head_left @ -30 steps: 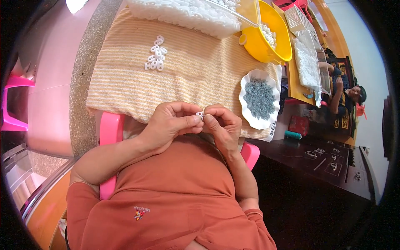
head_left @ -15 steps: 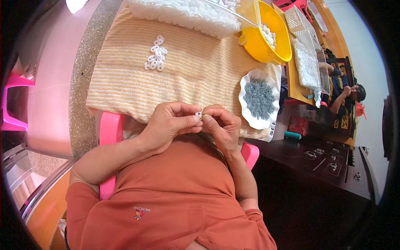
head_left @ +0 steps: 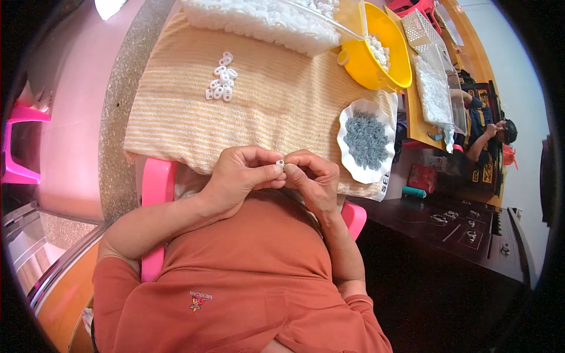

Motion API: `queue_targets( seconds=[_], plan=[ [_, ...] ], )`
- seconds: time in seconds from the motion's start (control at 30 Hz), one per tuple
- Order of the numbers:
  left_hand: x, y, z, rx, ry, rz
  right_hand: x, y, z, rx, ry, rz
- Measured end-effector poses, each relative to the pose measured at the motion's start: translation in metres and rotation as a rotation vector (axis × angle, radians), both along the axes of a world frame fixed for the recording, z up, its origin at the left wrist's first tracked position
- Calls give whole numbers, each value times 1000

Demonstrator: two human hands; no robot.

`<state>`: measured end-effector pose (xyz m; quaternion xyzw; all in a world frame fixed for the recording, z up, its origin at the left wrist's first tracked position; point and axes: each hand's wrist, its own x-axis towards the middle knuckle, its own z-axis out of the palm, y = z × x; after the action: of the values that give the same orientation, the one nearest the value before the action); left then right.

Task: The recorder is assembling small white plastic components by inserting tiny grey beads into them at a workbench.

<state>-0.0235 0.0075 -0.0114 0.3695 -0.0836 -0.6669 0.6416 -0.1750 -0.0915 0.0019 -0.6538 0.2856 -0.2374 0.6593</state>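
Note:
Over the near edge of the towel-covered table, a small white plastic piece with a hole, like a cord lock (head_left: 280, 163), is pinched between the thumb and fingers of my left hand (head_left: 244, 170). From the other side my right hand (head_left: 315, 179) closes thumb and forefinger on its edge; any tiny part there is too small to make out. A loose pile of similar white pieces (head_left: 222, 76) lies on the striped towel (head_left: 176, 117), farther off to the left. On the right, a white scalloped dish (head_left: 347, 159) holds many small grey metal parts resembling springs (head_left: 368, 138).
At the far side a clear bin (head_left: 353, 23) is heaped with white plastic pieces. Next to it stands a yellow basin (head_left: 400, 59) with more white parts. Another person (head_left: 488, 123) sits to the right, beyond a clear tray (head_left: 432, 88). Pink chair edges (head_left: 158, 188) flank me.
My hands stay joined around the white piece, with only a slight shift of the fingers. The whole view has moved a little; the pile, dish and bins are unchanged.

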Motion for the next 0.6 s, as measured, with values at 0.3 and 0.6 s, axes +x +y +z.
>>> queue_targets(
  seconds=[0.3, 0.6],
  plan=[
    [2, 0, 3, 0, 9, -16, -1, 1, 1, 68, 13, -19],
    [3, -1, 4, 15, 20, -26, -1, 1, 2, 93, -12, 5]
  ],
)
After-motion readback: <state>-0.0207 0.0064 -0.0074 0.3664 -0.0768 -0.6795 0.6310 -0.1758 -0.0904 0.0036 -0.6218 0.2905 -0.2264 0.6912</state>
